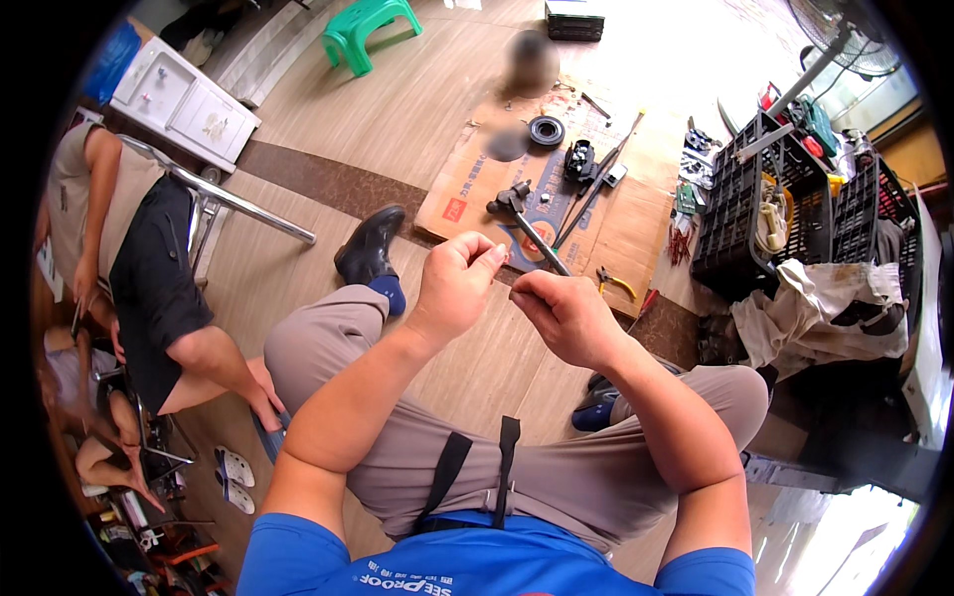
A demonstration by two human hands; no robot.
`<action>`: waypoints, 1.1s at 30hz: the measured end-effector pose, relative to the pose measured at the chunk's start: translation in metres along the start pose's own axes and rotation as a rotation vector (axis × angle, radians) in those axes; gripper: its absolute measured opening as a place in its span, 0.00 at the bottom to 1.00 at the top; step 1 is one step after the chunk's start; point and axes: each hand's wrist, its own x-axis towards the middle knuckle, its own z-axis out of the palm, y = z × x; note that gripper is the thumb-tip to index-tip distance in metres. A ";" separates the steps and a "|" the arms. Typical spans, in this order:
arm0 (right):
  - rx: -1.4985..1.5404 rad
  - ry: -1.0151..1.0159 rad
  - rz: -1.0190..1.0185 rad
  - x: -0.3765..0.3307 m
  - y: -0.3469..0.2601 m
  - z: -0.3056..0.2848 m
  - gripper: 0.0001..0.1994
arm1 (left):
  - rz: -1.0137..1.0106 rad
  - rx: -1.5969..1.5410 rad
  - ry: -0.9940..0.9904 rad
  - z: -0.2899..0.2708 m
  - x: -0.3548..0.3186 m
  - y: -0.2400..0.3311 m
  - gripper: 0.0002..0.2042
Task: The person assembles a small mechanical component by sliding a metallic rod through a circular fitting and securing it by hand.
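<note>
Wooden floor (437, 109) spreading far beyond the fingers, with a flattened cardboard sheet (636, 223) lying ahead of them. Black plastic crates (795, 199) well off to the right of the fingers, a pale cloth (825, 308) draped just below the crates. Seated second person (149, 268) far to the left, one hand resting on the knee. White cabinet (184, 99) and green plastic stool (370, 28) far ahead and left. Own khaki-trousered legs (556, 467) crossed directly beneath the fingers, black shoe (370, 248) just left of and beyond them. Metal tube (234, 199) slanting across the floor to the left.

On the cardboard, just beyond the fingers: a hammer (527, 223), a long thin rod (596, 184), a black ring-shaped part (546, 130) and a black mechanical part (579, 159). Yellow-handled pliers (616, 283) just right of the fingers, red-tipped small parts (680, 243) farther right.

Left hand (457, 283) raised, fingers (487, 256) pinched together at the tips. Right hand (566, 313) close beside it, fingers curled and pinched likewise. Between the two sets of fingertips, something very thin and small, too small to identify; cannot tell what is being grasped.
</note>
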 end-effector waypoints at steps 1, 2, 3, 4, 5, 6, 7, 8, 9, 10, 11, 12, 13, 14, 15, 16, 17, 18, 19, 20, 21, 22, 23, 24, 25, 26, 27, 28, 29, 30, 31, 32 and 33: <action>0.004 0.005 -0.012 0.000 -0.001 0.000 0.05 | 0.012 0.045 0.002 0.001 -0.001 0.000 0.08; 0.010 0.010 -0.024 -0.001 -0.003 -0.001 0.05 | 0.024 0.091 0.005 0.001 -0.001 0.000 0.08; 0.011 0.009 -0.024 0.000 -0.004 -0.002 0.05 | 0.023 0.092 0.006 0.000 -0.002 -0.002 0.08; -0.004 0.048 -0.067 0.000 -0.006 -0.005 0.05 | 0.072 0.158 -0.008 0.000 -0.002 -0.005 0.08; -0.021 0.089 -0.106 0.001 -0.008 -0.009 0.05 | 0.121 0.223 -0.026 0.002 -0.002 -0.002 0.08; -0.019 0.115 -0.066 0.001 -0.011 -0.013 0.05 | 0.121 0.222 -0.028 0.004 -0.004 0.001 0.08; -0.020 0.116 -0.063 0.001 -0.009 -0.015 0.05 | 0.153 0.320 -0.055 0.005 -0.007 0.006 0.07; -0.021 0.158 -0.038 0.002 -0.006 -0.017 0.05 | 0.185 0.421 -0.082 0.007 -0.009 0.012 0.07; -0.023 0.200 -0.013 0.003 -0.003 -0.019 0.05 | 0.186 0.422 -0.085 0.007 -0.009 0.012 0.07; -0.055 0.225 -0.041 0.006 0.000 -0.022 0.05 | 0.231 0.403 -0.140 0.007 -0.010 0.012 0.07; -0.054 0.229 -0.038 0.008 0.004 -0.023 0.05 | 0.276 0.383 -0.197 0.007 -0.010 0.013 0.07; -0.051 0.265 -0.008 0.010 0.007 -0.024 0.06 | 0.276 0.385 -0.202 0.007 -0.011 0.016 0.07; -0.049 0.301 0.023 0.012 0.011 -0.024 0.06 | 0.224 0.354 -0.257 0.007 -0.013 0.020 0.07; -0.016 0.291 0.116 0.014 0.016 -0.022 0.06 | 0.171 0.324 -0.309 0.006 -0.014 0.023 0.07; -0.016 0.296 0.116 0.015 0.024 -0.021 0.06 | 0.174 0.326 -0.312 0.004 -0.012 0.021 0.07; 0.009 0.294 0.117 0.015 0.035 -0.017 0.07 | 0.123 0.246 -0.314 0.002 -0.010 0.017 0.07; 0.035 0.290 0.117 0.017 0.041 -0.014 0.08 | 0.071 0.165 -0.313 0.001 -0.009 0.014 0.07; 0.036 0.291 0.114 0.017 0.046 -0.011 0.08 | 0.073 0.167 -0.312 0.000 -0.007 0.012 0.07; 0.245 0.205 0.284 0.016 0.050 -0.007 0.08 | 0.053 0.082 -0.285 -0.001 -0.005 0.012 0.07; 0.453 0.112 0.451 0.015 0.051 -0.004 0.09 | 0.033 -0.003 -0.256 -0.003 -0.004 0.011 0.07; 0.452 0.109 0.447 0.013 0.050 -0.003 0.09 | 0.035 -0.002 -0.252 -0.004 -0.002 0.008 0.07; 0.627 0.022 0.528 0.011 0.050 -0.002 0.10 | 0.018 -0.051 -0.198 -0.005 0.000 0.004 0.07; 0.801 -0.068 0.608 0.010 0.048 -0.001 0.10 | 0.000 -0.100 -0.143 -0.005 0.001 0.002 0.07; 0.801 -0.072 0.607 0.011 0.045 -0.001 0.10 | 0.000 -0.100 -0.139 -0.005 0.001 0.001 0.07; 0.724 0.010 0.634 0.012 0.041 0.000 0.09 | 0.020 -0.099 -0.083 -0.004 0.001 0.001 0.08; 0.644 0.095 0.662 0.013 0.035 0.000 0.09 | 0.039 -0.101 -0.030 -0.003 0.001 0.001 0.09; 0.562 0.179 0.688 0.013 0.033 -0.001 0.11 | 0.039 -0.104 -0.029 -0.002 0.000 0.001 0.09; 0.524 0.268 0.581 0.014 0.040 0.002 0.13 | 0.070 -0.057 -0.013 -0.001 0.000 0.003 0.09; 0.520 0.266 0.581 0.013 0.038 0.002 0.13 | 0.101 -0.010 0.004 0.000 -0.001 0.004 0.09; 0.555 0.250 0.414 0.011 0.035 0.005 0.13 | 0.101 -0.013 0.005 0.000 -0.002 0.005 0.09; 0.587 0.232 0.247 0.010 0.031 0.007 0.14 | 0.108 0.007 0.002 0.001 -0.003 0.006 0.09; 0.643 0.171 0.233 0.009 0.022 0.009 0.15 | 0.114 0.031 -0.001 0.002 -0.004 0.006 0.09; 0.743 0.165 0.205 0.009 0.016 0.014 0.15 | 0.113 0.031 -0.001 0.003 -0.004 0.006 0.09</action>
